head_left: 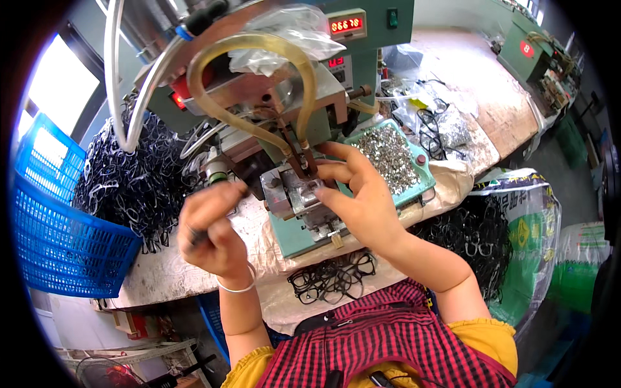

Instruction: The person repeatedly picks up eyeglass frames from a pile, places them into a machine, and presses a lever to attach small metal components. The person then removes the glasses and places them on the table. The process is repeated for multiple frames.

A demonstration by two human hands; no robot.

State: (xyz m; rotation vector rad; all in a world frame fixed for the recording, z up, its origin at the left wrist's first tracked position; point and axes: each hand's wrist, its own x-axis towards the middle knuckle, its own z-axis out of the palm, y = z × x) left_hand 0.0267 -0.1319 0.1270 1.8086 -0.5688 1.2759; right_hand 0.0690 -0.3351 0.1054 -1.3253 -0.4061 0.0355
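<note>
My left hand (210,229) is closed around a black eyeglass frame (199,237), held just left of the small green bench machine (294,236). My right hand (356,194) rests on the machine's metal jig (291,194), its fingertips pinching at the jig under two thin copper tubes; whether a small part sits between the fingers is hidden. A green tray (424,184) full of tiny silver metal parts sits right behind my right hand.
A blue plastic basket (52,239) heaped with black eyeglass frames stands at left. More frames lie on the cloth in my lap (333,278) and fill a sack (530,213) at right. Yellowish hoses (259,45) arch over the machine. Another green machine (524,52) stands far right.
</note>
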